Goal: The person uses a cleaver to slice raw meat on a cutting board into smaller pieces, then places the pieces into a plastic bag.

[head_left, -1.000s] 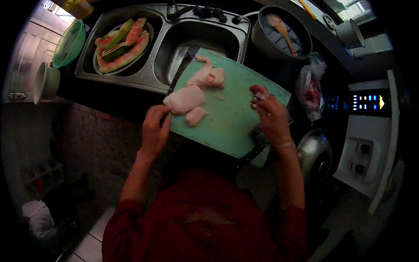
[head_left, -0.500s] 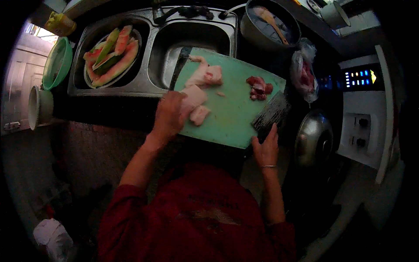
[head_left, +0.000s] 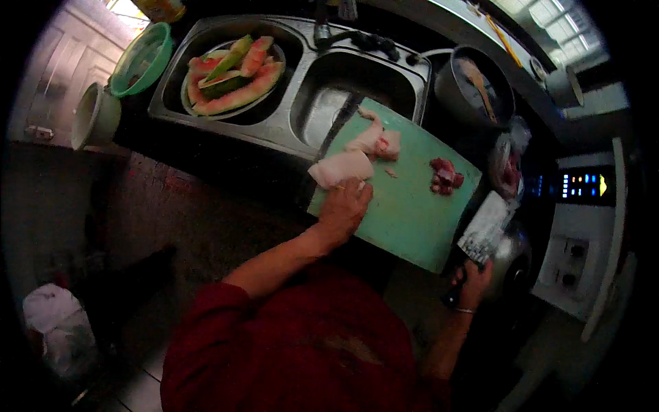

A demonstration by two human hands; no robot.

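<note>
My left hand (head_left: 345, 209) reaches over the near left of a green cutting board (head_left: 405, 223), its fingers bent and closed at the near edge of a pale slab of raw meat (head_left: 341, 169). What lies beneath the fingers is mostly hidden. Behind that slab rests another pale, skin-on piece of raw meat (head_left: 381, 143) with a thin end, and a small scrap beside it. Dark red meat chunks (head_left: 445, 176) sit toward the board's right. In my right hand (head_left: 473, 281) is the handle of a cleaver (head_left: 486, 223), its broad blade raised beyond the board's right edge.
The board overlaps a double steel sink (head_left: 274, 130); its left basin holds a plate of watermelon rinds (head_left: 237, 106). Behind stands a pot (head_left: 446, 89) with a wooden spoon. A bagged piece of meat (head_left: 508, 168) and a metal lid (head_left: 515, 264) are at the right.
The cleaver has lifted off the board and moved past its right edge. My left hand has shifted to the slab's near edge, covering where a smaller piece lay. The view has turned.
</note>
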